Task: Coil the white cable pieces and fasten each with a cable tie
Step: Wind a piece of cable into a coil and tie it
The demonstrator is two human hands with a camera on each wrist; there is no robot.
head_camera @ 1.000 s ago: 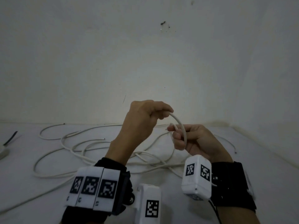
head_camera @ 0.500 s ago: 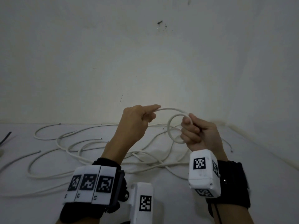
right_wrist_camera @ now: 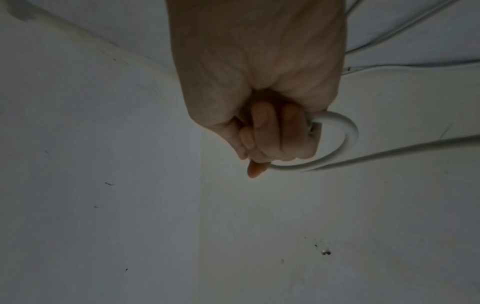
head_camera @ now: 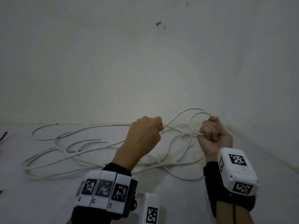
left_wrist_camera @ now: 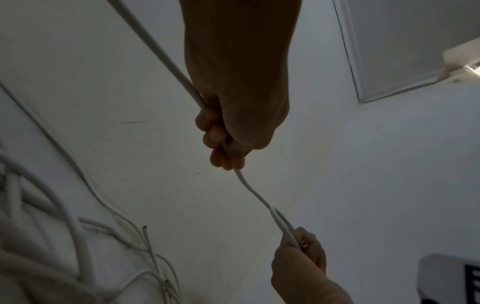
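Observation:
My right hand [head_camera: 210, 130] grips a small loop of white cable [head_camera: 194, 117] in a closed fist; the same loop [right_wrist_camera: 345, 139] curls out beside the fingers [right_wrist_camera: 272, 135] in the right wrist view. To its left, my left hand [head_camera: 160, 126] pinches that cable's running length, which arcs up between the hands. In the left wrist view the cable [left_wrist_camera: 249, 185] runs out of the left hand [left_wrist_camera: 223, 148] down to the right hand [left_wrist_camera: 298, 246]. Several loose white cable pieces [head_camera: 72, 146] lie tangled on the white surface below and to the left. No cable tie is identifiable.
A pale wall [head_camera: 145, 62] rises just behind the cables, meeting a side wall at the right corner. A dark thin object [head_camera: 3, 136] lies at the far left edge of the surface.
Both hands have dropped lower and drawn apart. The loop in my right hand has grown, and the cable between the hands has lengthened into a high arc. The view tilted slightly.

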